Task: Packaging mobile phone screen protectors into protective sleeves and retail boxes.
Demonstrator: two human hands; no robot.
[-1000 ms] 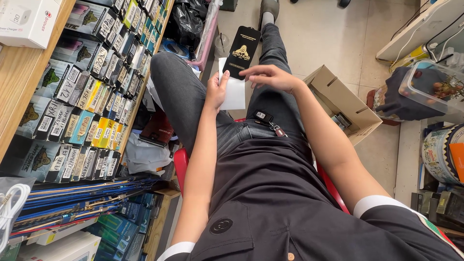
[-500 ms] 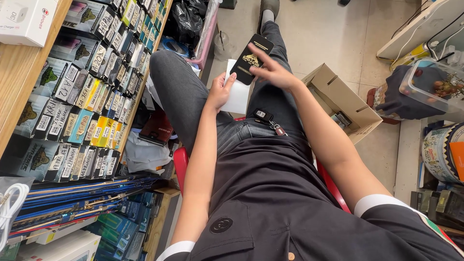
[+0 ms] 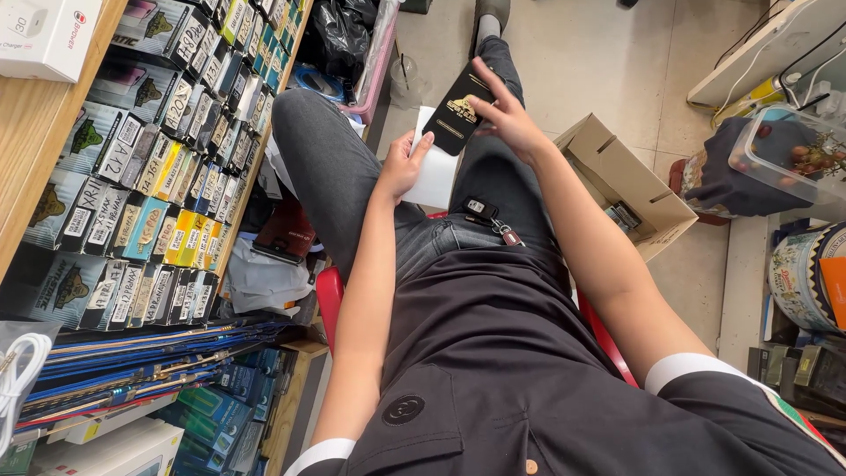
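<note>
I sit on a red stool, looking down at my lap. My left hand (image 3: 401, 163) holds a white sleeve (image 3: 438, 169) by its lower left corner, above my knees. My right hand (image 3: 509, 119) grips a flat black pack (image 3: 454, 115) with gold print, tilted and partly overlapping the top of the white sleeve. A car key with a fob (image 3: 487, 218) lies on my right thigh, just below both hands.
Shelves at the left hold rows of small boxed packs (image 3: 163, 167). An open cardboard box (image 3: 617, 181) stands on the floor to my right. A clear plastic container (image 3: 789, 154) and a round tin (image 3: 806, 278) sit at the far right. Blue flat packs (image 3: 132, 375) lie at lower left.
My right hand has taken hold of the black pack and tilted it to the right, drawing it up off the white sleeve. My left hand stays on the sleeve.
</note>
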